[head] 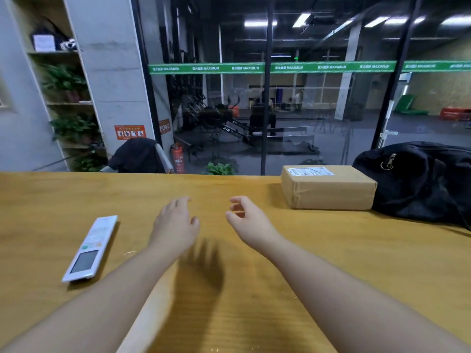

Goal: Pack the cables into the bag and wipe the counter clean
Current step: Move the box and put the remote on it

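Note:
A black bag (428, 179) lies on the far right of the yellow wooden counter (331, 250), its zipper pull facing me. My left hand (175, 222) and my right hand (247, 220) hover over the middle of the counter, side by side. Both are empty, fingers apart and loosely curled. No cables and no cloth show in this view.
A taped cardboard parcel (328, 188) sits just left of the bag. A white remote control (90, 248) lies on the counter left of my left forearm. Beyond the counter's far edge are a glass wall, a chair with a dark jacket (137, 156) and a fire extinguisher (178, 157).

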{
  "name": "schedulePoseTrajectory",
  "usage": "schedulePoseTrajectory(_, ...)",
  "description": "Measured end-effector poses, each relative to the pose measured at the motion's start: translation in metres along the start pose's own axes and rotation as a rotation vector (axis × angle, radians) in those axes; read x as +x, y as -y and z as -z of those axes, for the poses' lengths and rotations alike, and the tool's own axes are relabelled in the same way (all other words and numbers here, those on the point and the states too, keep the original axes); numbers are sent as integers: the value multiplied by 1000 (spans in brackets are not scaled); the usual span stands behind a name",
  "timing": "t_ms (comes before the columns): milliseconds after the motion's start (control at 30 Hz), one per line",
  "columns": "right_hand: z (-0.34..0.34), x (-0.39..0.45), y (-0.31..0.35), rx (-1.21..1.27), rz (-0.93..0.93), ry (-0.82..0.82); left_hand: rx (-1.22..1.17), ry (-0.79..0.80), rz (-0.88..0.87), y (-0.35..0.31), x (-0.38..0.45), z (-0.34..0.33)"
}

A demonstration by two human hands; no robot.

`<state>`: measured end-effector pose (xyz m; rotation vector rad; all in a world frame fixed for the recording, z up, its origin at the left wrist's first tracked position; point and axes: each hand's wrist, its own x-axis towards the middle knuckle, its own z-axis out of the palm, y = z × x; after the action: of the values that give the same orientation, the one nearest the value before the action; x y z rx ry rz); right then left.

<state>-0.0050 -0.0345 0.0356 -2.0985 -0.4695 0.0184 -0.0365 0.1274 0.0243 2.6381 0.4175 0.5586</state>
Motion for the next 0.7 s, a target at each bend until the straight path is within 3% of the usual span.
schedulePoseTrajectory(167,-42,-10,29,49,5,99,214,30,337,69,-3,31)
schedulePoseTrajectory(333,-65,-15,45,25,27,129,252,138,622,117,-9,42)
schedulePoseTrajectory(467,-72,-16,51,17,31,137,266,195,650,134,-13,41)
schedulePoseTrajectory(700,-71,-18,53,-10,34,159,248,58,620,130,-19,44)
